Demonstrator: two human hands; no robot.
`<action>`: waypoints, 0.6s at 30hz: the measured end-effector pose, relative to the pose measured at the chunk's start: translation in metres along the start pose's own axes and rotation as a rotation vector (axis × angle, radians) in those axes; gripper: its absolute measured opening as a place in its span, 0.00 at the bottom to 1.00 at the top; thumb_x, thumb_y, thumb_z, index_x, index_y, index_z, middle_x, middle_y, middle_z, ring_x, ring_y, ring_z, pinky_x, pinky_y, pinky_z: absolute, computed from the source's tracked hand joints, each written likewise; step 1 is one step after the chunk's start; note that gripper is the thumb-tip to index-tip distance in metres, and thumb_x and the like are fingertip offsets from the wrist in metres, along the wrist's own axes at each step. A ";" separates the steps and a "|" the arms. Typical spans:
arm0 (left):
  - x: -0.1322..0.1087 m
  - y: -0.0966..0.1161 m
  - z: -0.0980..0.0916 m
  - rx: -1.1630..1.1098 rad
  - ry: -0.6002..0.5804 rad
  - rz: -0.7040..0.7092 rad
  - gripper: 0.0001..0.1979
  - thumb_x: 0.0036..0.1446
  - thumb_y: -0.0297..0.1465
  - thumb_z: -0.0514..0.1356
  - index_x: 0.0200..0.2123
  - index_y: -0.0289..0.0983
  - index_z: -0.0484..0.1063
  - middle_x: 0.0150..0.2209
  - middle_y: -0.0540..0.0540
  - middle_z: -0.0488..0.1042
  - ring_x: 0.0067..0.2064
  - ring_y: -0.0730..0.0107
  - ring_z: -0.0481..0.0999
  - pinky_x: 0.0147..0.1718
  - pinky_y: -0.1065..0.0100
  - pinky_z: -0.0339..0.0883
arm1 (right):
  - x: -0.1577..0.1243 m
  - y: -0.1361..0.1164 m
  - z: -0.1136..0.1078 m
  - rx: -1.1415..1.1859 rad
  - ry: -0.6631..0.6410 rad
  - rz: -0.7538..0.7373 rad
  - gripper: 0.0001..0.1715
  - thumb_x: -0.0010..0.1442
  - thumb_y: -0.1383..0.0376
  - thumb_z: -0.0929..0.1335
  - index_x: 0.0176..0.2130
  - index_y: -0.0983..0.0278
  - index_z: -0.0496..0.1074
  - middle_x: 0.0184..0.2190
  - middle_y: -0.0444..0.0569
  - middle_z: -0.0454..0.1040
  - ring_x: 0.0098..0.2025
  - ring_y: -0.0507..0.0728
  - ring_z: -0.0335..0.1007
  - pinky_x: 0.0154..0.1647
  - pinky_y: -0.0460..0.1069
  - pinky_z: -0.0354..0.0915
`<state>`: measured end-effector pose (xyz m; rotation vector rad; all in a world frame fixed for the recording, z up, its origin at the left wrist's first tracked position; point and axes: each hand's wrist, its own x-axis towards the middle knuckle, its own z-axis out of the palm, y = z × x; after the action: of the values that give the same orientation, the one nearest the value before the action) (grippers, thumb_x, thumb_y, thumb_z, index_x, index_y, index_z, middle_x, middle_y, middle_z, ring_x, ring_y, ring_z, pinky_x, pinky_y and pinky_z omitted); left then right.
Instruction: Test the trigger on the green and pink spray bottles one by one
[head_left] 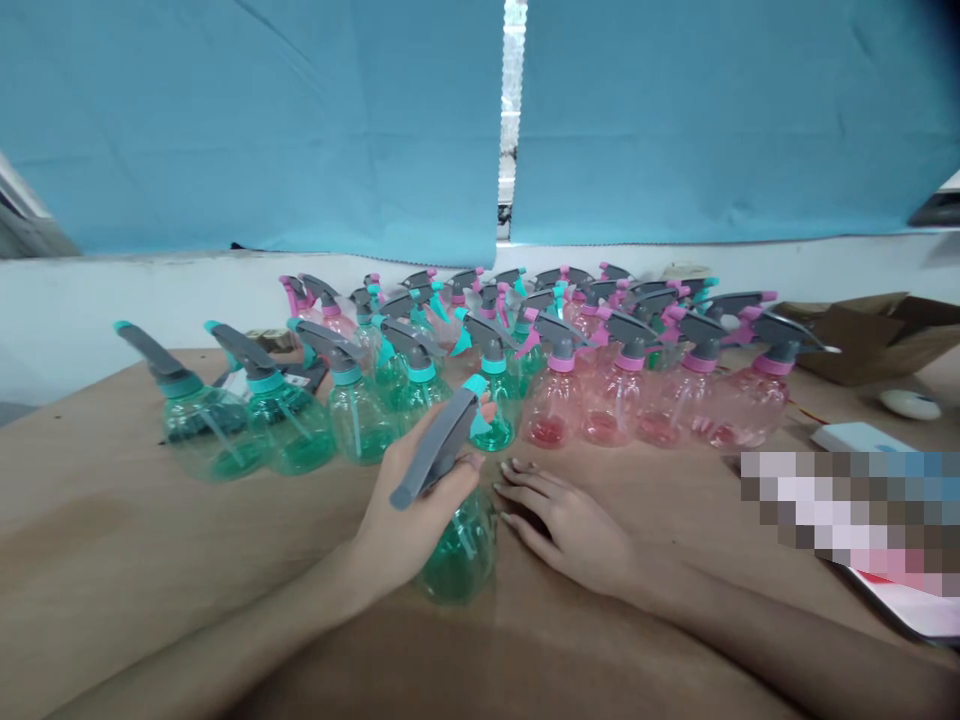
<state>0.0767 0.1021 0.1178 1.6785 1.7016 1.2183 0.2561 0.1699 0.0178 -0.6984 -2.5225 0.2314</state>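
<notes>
Behind everything, across the upper half of the frame, you have a blue curtain (225,130). Below it spreads the wooden worktop (97,560). On its middle stand rows of spray bottles: green bottles (360,415) mostly toward the left, pink bottles (553,405) mostly toward the right.

Your right hand (581,530), right of the lower centre, rests palm down with its fingers loosely spread, and it holds nothing. Your left hand (409,510), at the lower centre, has its fingers closed around the neck of one green spray bottle (457,555). I cannot tell if its base touches the worktop.

This bottle is probably light, with a thin, smooth body which may slip or dent. The neck, just under the grey trigger head (439,440), seems the stiffest place to hold; squeeze gently there, away from the small turquoise trigger (478,425).
</notes>
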 end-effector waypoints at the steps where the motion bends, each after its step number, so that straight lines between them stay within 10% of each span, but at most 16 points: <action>1: 0.000 0.000 0.000 -0.008 -0.003 -0.003 0.06 0.53 0.34 0.57 0.36 0.44 0.70 0.29 0.50 0.73 0.35 0.63 0.73 0.28 0.67 0.63 | 0.000 0.000 0.000 -0.002 -0.005 -0.002 0.19 0.63 0.63 0.61 0.52 0.65 0.68 0.53 0.52 0.69 0.57 0.60 0.61 0.59 0.58 0.58; 18: 0.001 0.002 0.001 -0.086 -0.034 0.021 0.15 0.54 0.32 0.56 0.46 0.45 0.68 0.23 0.54 0.67 0.27 0.69 0.70 0.29 0.68 0.66 | 0.000 0.000 0.000 -0.005 -0.010 0.014 0.19 0.63 0.64 0.61 0.52 0.66 0.68 0.53 0.52 0.69 0.57 0.59 0.61 0.58 0.56 0.59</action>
<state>0.0784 0.1032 0.1187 1.6604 1.5924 1.2471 0.2561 0.1695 0.0180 -0.7190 -2.5295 0.2337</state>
